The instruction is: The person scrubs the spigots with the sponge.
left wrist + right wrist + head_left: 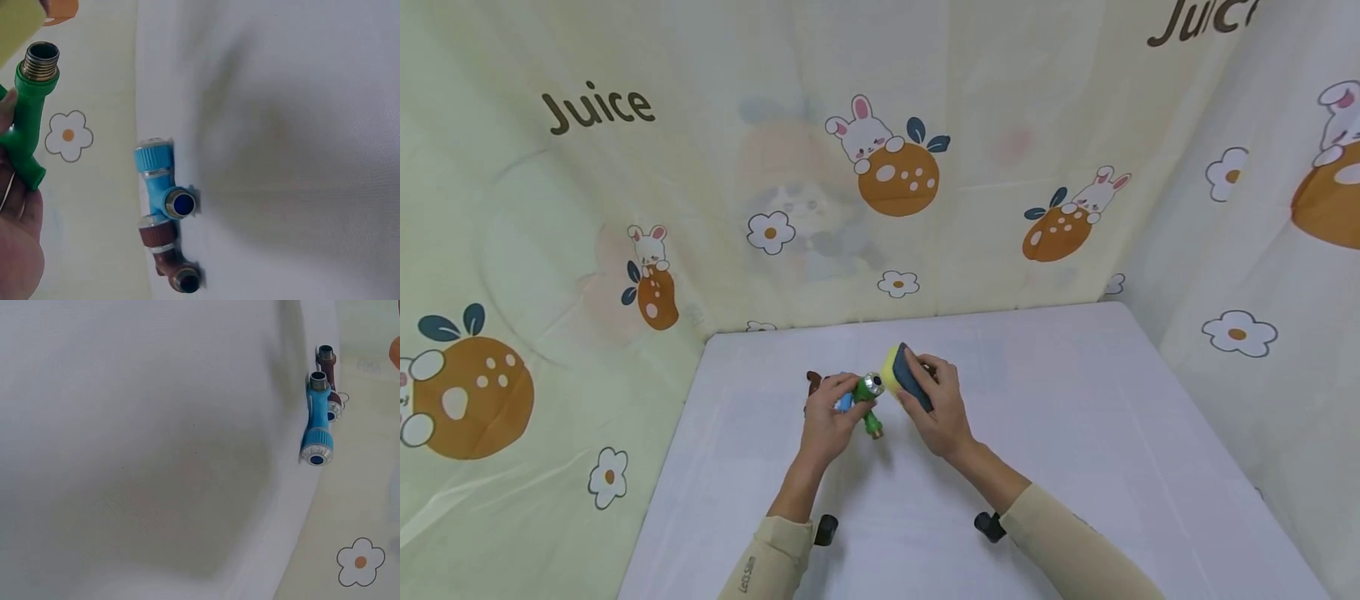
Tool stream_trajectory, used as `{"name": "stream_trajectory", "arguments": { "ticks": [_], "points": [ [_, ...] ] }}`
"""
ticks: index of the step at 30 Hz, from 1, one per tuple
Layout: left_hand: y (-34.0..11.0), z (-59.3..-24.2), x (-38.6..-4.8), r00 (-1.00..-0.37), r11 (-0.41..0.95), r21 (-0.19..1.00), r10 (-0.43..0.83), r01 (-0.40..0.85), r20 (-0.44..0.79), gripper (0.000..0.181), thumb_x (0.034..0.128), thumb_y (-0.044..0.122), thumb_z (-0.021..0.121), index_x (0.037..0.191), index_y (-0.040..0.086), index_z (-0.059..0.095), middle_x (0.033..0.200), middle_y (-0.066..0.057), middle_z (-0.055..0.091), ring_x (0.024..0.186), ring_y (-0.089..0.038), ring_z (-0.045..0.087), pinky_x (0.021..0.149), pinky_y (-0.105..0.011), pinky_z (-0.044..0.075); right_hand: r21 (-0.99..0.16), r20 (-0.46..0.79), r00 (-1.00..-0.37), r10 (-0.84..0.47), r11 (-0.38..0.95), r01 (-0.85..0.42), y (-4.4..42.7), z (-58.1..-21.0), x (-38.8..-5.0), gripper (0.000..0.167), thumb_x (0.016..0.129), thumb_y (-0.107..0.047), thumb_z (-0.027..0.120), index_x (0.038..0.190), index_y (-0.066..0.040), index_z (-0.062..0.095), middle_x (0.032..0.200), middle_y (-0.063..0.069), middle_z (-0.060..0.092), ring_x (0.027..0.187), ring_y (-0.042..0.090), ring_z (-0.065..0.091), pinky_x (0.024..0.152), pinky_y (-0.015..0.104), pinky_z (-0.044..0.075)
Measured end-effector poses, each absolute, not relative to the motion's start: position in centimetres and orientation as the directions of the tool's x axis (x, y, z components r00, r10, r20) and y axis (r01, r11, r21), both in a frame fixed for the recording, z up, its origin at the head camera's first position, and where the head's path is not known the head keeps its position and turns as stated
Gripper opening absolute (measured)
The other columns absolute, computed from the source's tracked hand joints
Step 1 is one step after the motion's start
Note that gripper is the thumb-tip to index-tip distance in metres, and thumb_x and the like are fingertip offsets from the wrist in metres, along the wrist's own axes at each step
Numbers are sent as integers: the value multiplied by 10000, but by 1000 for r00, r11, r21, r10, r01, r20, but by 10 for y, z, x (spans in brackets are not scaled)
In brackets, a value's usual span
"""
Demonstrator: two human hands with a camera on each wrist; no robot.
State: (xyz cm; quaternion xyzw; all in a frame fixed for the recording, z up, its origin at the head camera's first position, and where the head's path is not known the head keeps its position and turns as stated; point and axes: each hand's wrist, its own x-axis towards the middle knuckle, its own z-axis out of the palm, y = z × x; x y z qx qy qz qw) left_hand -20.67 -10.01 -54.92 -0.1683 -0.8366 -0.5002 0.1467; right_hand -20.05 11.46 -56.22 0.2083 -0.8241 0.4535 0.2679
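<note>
My left hand (829,425) grips a green plastic tap (869,408), its threaded metal end upward in the left wrist view. A yellow sponge (889,369) with a dark blue-grey scouring side is held in my right hand (946,412), between thumb and fingers. The sponge is close to the tap; whether they touch I cannot tell. Beyond the left hand lie a blue tap (159,178) and a brown tap (164,250), close together on the table. Left fingers partly cover both in the head view. The right wrist view shows neither the right hand nor the sponge.
The table has a white cover (1075,467). Curtains (985,242) printed with rabbits, oranges and flowers stand along its back and sides. A black device sits at the left wrist (826,530) and another at the right wrist (989,527).
</note>
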Motion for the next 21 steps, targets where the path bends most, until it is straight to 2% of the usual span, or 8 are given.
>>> {"name": "stream_trajectory", "arguments": {
  "ticks": [4,8,13,21],
  "points": [
    [-100,-551,-208,-913,450,800,98,397,397,340,867,144,857,1181,46,773,1195,-29,718,1153,-225,679,1008,-451,569,-538,704,-686,-185,491,-685,112,-562,-199,648,947,-240,702,1550,-120,498,1493,193,466,1271,332,444,921,458,507],
    [-99,-550,-208,-920,449,810,78,376,384,314,888,133,838,1180,39,773,1197,-49,724,1162,-244,676,1017,-459,565,-480,711,-654,-260,501,-721,108,-562,-197,630,936,-286,754,1514,-140,553,1506,200,480,1326,359,452,969,521,536],
    [-97,-548,-208,-915,482,789,74,380,396,302,890,98,828,1179,28,775,1191,-71,738,1187,-265,675,1032,-484,558,-467,689,-667,-281,531,-707,106,-561,-197,620,904,-292,817,1473,-166,606,1485,191,518,1313,366,483,970,540,563],
    [-96,-544,-207,-902,514,754,101,409,420,342,898,128,828,1215,18,761,1198,-61,731,1183,-253,669,1017,-453,567,-531,668,-704,-240,509,-677,103,-560,-199,654,870,-222,851,1473,-160,603,1459,182,528,1285,349,474,938,537,564]
  ]
}}
